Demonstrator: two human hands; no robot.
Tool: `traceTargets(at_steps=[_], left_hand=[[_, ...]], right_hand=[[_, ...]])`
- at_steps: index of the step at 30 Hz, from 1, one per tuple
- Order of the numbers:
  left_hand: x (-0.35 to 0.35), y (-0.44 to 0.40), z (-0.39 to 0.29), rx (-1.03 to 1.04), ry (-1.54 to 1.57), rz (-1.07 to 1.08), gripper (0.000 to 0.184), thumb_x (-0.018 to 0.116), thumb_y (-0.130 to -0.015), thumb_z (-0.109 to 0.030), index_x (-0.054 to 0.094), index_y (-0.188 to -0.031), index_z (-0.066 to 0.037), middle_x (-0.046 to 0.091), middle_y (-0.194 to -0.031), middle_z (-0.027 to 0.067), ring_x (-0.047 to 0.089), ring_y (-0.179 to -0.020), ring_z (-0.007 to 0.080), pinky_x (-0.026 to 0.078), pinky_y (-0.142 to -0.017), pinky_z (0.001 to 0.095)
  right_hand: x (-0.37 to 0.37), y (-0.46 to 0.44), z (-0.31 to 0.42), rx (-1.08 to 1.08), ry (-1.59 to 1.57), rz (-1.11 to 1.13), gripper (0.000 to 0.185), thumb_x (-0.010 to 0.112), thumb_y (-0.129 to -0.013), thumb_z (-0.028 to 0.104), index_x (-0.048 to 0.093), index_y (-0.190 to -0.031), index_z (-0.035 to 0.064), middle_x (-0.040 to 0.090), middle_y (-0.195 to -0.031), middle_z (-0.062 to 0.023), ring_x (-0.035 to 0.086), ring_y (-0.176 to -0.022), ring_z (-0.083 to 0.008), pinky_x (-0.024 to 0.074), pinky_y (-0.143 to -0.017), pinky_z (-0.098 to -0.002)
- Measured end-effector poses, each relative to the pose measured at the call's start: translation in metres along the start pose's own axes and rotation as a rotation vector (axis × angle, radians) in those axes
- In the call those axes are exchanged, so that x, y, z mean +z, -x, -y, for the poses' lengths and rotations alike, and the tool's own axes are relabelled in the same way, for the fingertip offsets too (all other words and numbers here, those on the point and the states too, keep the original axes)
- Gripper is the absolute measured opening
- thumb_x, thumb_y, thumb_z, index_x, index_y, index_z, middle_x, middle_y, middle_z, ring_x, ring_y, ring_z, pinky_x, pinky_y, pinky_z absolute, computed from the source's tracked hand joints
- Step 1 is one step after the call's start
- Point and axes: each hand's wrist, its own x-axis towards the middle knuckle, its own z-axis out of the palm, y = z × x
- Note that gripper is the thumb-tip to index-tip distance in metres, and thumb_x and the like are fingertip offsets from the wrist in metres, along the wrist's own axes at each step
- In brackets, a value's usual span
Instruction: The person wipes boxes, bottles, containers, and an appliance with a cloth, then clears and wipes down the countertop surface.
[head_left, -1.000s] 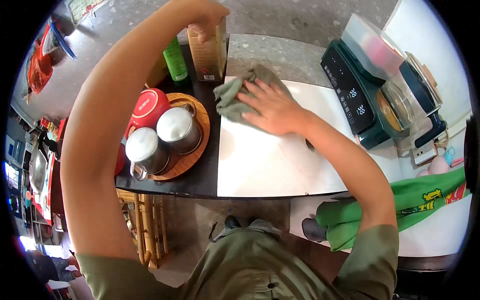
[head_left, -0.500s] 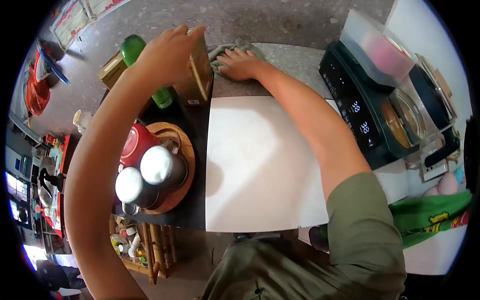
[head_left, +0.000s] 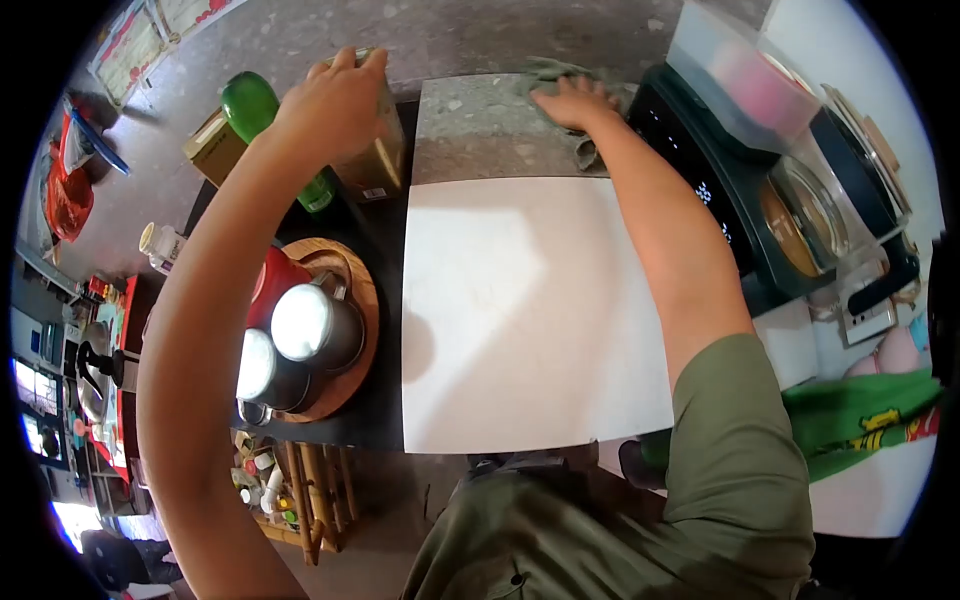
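My left hand [head_left: 335, 105] is closed over the top of a tall tan box [head_left: 374, 165], which stands on the dark tabletop at the back left. Beside it a green bottle [head_left: 250, 103] is partly hidden behind my forearm. My right hand [head_left: 577, 102] lies flat with fingers spread on a crumpled grey-green cloth [head_left: 548, 72]. The cloth rests on a grey stone-patterned strip [head_left: 470, 125] along the back, close to the dark appliance.
A white board [head_left: 520, 330] covers the middle. Metal mugs [head_left: 302, 322] and a red cup [head_left: 268, 285] stand upside down on a round wooden tray [head_left: 368, 330]. At right is the black appliance [head_left: 690, 190] with lit digits, bearing a clear plastic container [head_left: 735, 85].
My right hand has slid the cloth rightward along the stone-patterned strip, towards the appliance. My left hand stays on the box. The whole view has shifted slightly.
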Motion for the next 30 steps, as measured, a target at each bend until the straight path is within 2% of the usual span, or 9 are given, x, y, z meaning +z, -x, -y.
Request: traceTargets(at_steps=[8, 12, 14, 16, 18, 20, 26, 27, 30], left_hand=[[-0.037, 0.036, -0.028, 0.015, -0.250, -0.054, 0.072, 0.070, -0.083, -0.029, 0.040, -0.146, -0.010, 0.045, -0.144, 0.0202, 0.043, -0.134, 0.0382, 0.038, -0.108, 0.0487], [-0.068, 0.102, -0.051, 0.182, -0.089, -0.058, 0.060, 0.069, -0.085, -0.026, 0.049, -0.137, -0.002, 0.049, -0.141, 0.0204, 0.046, -0.132, 0.0359, 0.038, -0.109, 0.0444], [-0.096, 0.145, -0.065, 0.233, 0.136, 0.165, 0.057, 0.071, -0.083, -0.020, 0.052, -0.131, 0.003, 0.052, -0.136, 0.0214, 0.049, -0.128, 0.0370, 0.040, -0.108, 0.0431], [-0.080, 0.194, -0.070, 0.335, 0.311, -0.013, 0.056, 0.074, -0.079, -0.016, 0.054, -0.127, 0.006, 0.054, -0.130, 0.0233, 0.052, -0.123, 0.0389, 0.042, -0.105, 0.0437], [-0.066, 0.231, -0.075, 0.368, 0.510, 0.010, 0.061, 0.076, -0.076, -0.015, 0.053, -0.128, 0.006, 0.054, -0.129, 0.0253, 0.053, -0.122, 0.0409, 0.043, -0.102, 0.0464], [-0.035, 0.253, -0.078, 0.361, 0.684, -0.055, 0.064, 0.075, -0.078, -0.023, 0.051, -0.129, 0.009, 0.054, -0.126, 0.0260, 0.053, -0.121, 0.0421, 0.043, -0.101, 0.0478], [0.044, 0.290, -0.097, 0.135, 0.945, -0.306, 0.065, 0.074, -0.082, -0.024, 0.049, -0.131, 0.010, 0.054, -0.125, 0.0259, 0.051, -0.121, 0.0484, 0.044, -0.099, 0.0521], [0.055, 0.292, -0.098, 0.165, 0.873, -0.409, 0.066, 0.067, -0.089, -0.034, 0.047, -0.133, 0.011, 0.054, -0.125, 0.0280, 0.051, -0.121, 0.0507, 0.045, -0.099, 0.0522], [0.058, 0.286, -0.102, 0.134, 1.020, -0.517, 0.069, 0.054, -0.095, -0.044, 0.044, -0.136, 0.011, 0.053, -0.125, 0.0301, 0.050, -0.120, 0.0535, 0.045, -0.099, 0.0534]], right_hand=[[0.010, 0.027, -0.017, 0.048, -0.052, -0.016, 0.078, 0.031, -0.096, 0.059, 0.017, -0.157, 0.0108, 0.006, -0.163, -0.0162, 0.004, -0.150, -0.0373, 0.0087, -0.121, -0.0481], [0.018, 0.060, -0.022, -0.038, -0.004, -0.025, 0.079, 0.030, -0.096, 0.058, 0.018, -0.155, 0.0071, 0.009, -0.163, -0.0170, 0.006, -0.150, -0.0379, 0.0099, -0.121, -0.0482], [0.017, 0.082, -0.025, -0.055, 0.016, -0.023, 0.079, 0.030, -0.096, 0.058, 0.019, -0.155, 0.0060, 0.010, -0.162, -0.0175, 0.007, -0.149, -0.0385, 0.0101, -0.121, -0.0482], [0.015, 0.112, -0.029, -0.135, 0.057, -0.045, 0.080, 0.031, -0.096, 0.059, 0.020, -0.155, 0.0059, 0.012, -0.162, -0.0187, 0.008, -0.149, -0.0398, 0.0108, -0.120, -0.0493], [0.009, 0.160, -0.033, -0.211, 0.071, -0.029, 0.079, 0.030, -0.096, 0.059, 0.021, -0.155, 0.0055, 0.014, -0.161, -0.0195, 0.010, -0.149, -0.0394, 0.0118, -0.120, -0.0478], [0.006, 0.211, -0.046, -0.310, 0.093, -0.024, 0.078, 0.029, -0.098, 0.058, 0.021, -0.154, 0.0044, 0.014, -0.161, -0.0197, 0.011, -0.149, -0.0389, 0.0120, -0.120, -0.0461], [-0.019, 0.353, -0.055, -0.498, 0.084, 0.061, 0.070, 0.038, -0.099, 0.047, 0.024, -0.153, 0.0045, 0.018, -0.160, -0.0220, 0.013, -0.148, -0.0394, 0.0121, -0.120, -0.0469], [-0.021, 0.364, -0.049, -0.499, 0.097, 0.086, 0.070, 0.039, -0.099, 0.047, 0.024, -0.153, 0.0046, 0.017, -0.160, -0.0217, 0.013, -0.149, -0.0392, 0.0119, -0.120, -0.0475], [-0.020, 0.374, -0.018, -0.569, 0.135, 0.146, 0.072, 0.040, -0.099, 0.047, 0.022, -0.154, 0.0040, 0.015, -0.161, -0.0208, 0.010, -0.149, -0.0383, 0.0101, -0.120, -0.0520]])
